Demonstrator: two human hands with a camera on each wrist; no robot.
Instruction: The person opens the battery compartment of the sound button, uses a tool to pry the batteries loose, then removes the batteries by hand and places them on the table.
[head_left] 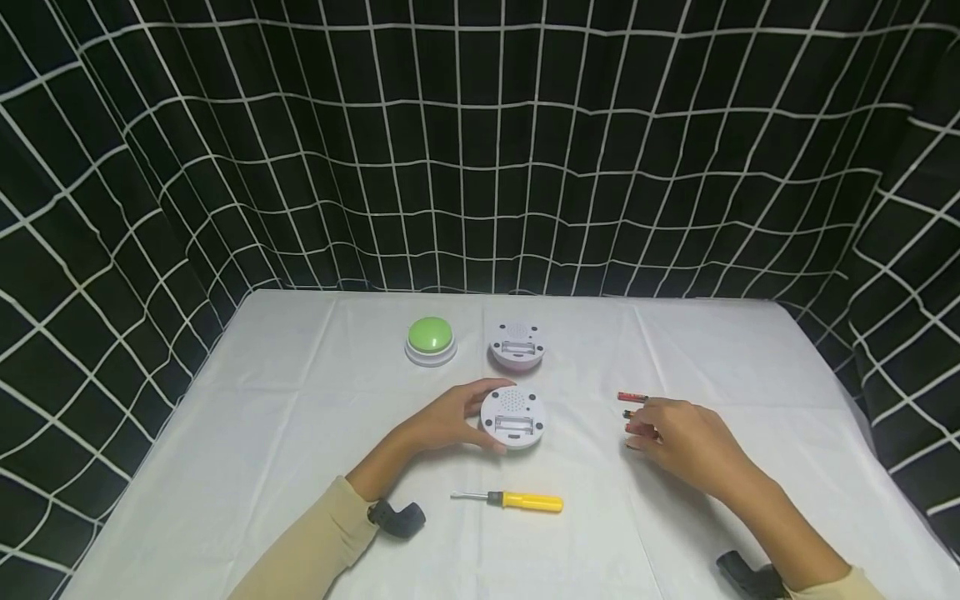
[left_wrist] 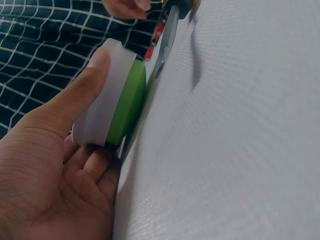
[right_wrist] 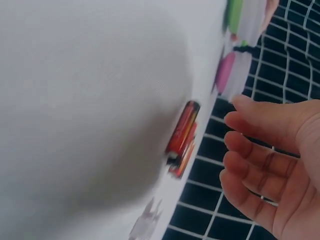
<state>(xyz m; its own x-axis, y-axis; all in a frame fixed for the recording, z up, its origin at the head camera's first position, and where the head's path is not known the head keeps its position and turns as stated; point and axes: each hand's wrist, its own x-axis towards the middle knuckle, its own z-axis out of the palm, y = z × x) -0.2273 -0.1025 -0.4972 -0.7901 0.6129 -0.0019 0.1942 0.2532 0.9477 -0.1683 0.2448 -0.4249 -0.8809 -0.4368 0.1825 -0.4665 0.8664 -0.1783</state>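
Observation:
My left hand (head_left: 450, 417) grips a round white-and-green push button (head_left: 512, 417) by its rim, thumb on the near side and fingers on the far side. The button lies upside down, its white base up, with an uncovered battery slot (head_left: 514, 425) on top. In the left wrist view its green dome (left_wrist: 127, 102) faces the cloth. Over on the right, my right hand (head_left: 686, 437) hovers beside several small red batteries (head_left: 632, 397), fingers loosely bent and nothing between them. The right wrist view shows a gap between those fingertips and a red battery (right_wrist: 183, 129).
Behind the held button sits another upside-down button (head_left: 517, 346), pink underneath. A green-domed button (head_left: 431, 340) stands upright at the back left. Nearer the front lies a yellow-handled screwdriver (head_left: 525, 501). A small pale piece (right_wrist: 145, 220) lies on the white cloth. Dark netted curtains (head_left: 480, 167) enclose the table.

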